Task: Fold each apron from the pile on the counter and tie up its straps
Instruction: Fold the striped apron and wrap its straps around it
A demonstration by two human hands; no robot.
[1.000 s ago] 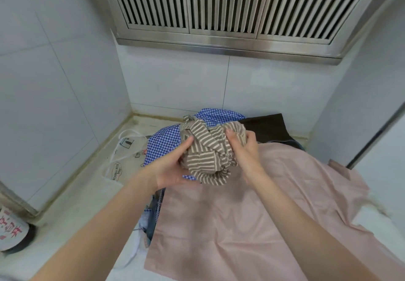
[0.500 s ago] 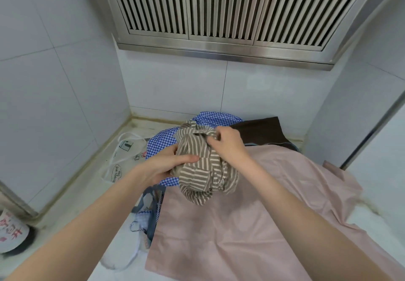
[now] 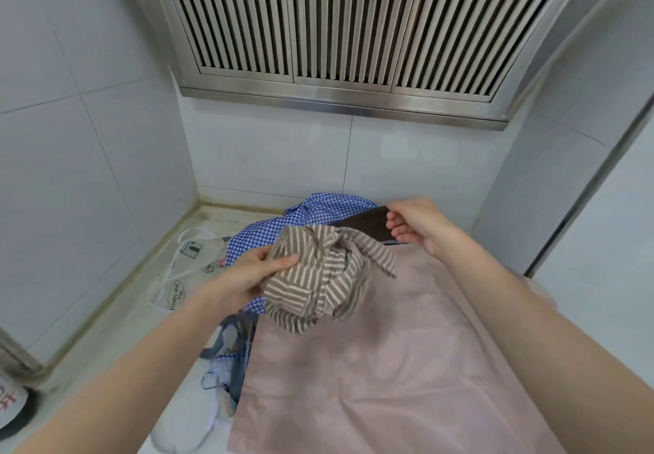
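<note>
Your left hand [image 3: 254,273] grips the brown-striped apron [image 3: 318,280], thumb on top and fingers curled underneath, w/ the bundle held up off the counter [image 3: 116,312], above the far-left part of the pink apron [image 3: 382,365]. The striped one is bunched into a rough ball, straps knotted at its top; one strap end [image 3: 384,264] sticks out to the right, hanging free.

Your right hand [image 3: 421,223] is apart from the bundle, up & to the right of it, fingers loosely curled, nothing in it; it's released. Behind its fingertips sits the dark brown apron [image 3: 368,221], far side of the counter; can't tell if fingers touch it.

Pile: blue checked apron [image 3: 300,216] lies far-centre, partly under the striped bundle. Left of it, a white printed apron [image 3: 184,262] w/ white straps, flat on the counter near the left wall. The pink one is spread flat over the near-right counter, covering most of it. More fabric pokes out along the pink apron's left edge: a blue-grey piece [image 3: 226,347] & something white [image 3: 191,429] nearer you.

Overhead, a steel slatted hood [image 3: 336,28]. Near-left corner: a white container w/ red print [image 3: 10,400], mostly cut off.
</note>
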